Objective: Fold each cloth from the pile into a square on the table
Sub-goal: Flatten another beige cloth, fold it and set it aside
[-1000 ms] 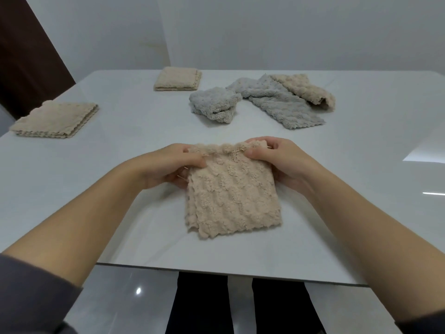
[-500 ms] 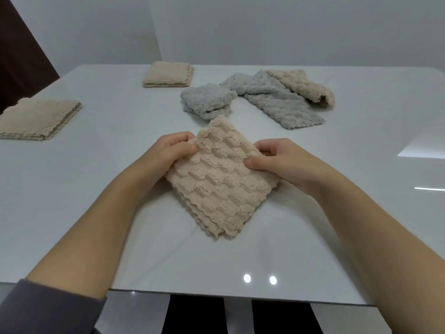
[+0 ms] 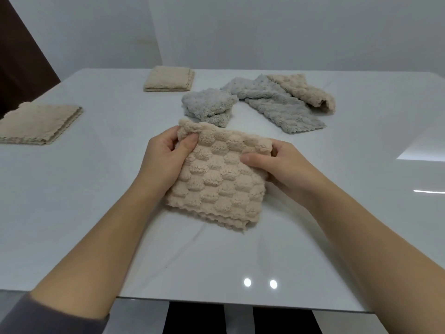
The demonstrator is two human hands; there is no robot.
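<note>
- Grasping the beige textured cloth (image 3: 216, 179) with both hands: left hand (image 3: 163, 162) clenched on its far left corner, thumb on top and fingers (image 3: 168, 137) curled behind; right hand (image 3: 291, 172) pinching the right edge near the far corner, thumb on top.
- Held between the fingers of the two hands, already folded down to a rough square, near edge apparently resting on the white surface (image 3: 108, 225) and far edge lifted a little.
- Judged almost finished for this piece: stacked scalloped edges showing along the side nearest the wrists, so only squaring up and setting down left.
- Done by the look of it: a folded beige stack (image 3: 38, 124) well to the left of the left fingers, and a folded beige square (image 3: 168, 79) far beyond them.
- Left to fold, all beyond the fingers: a crumpled grey cloth (image 3: 207, 106) just past the held one, a long grey cloth (image 3: 277, 104) farther out past the right fingers, and a loosely doubled beige cloth (image 3: 305, 92) lying over its far end.
- Judged somewhere past the middle of the task, with three cloths waiting in the pile.
</note>
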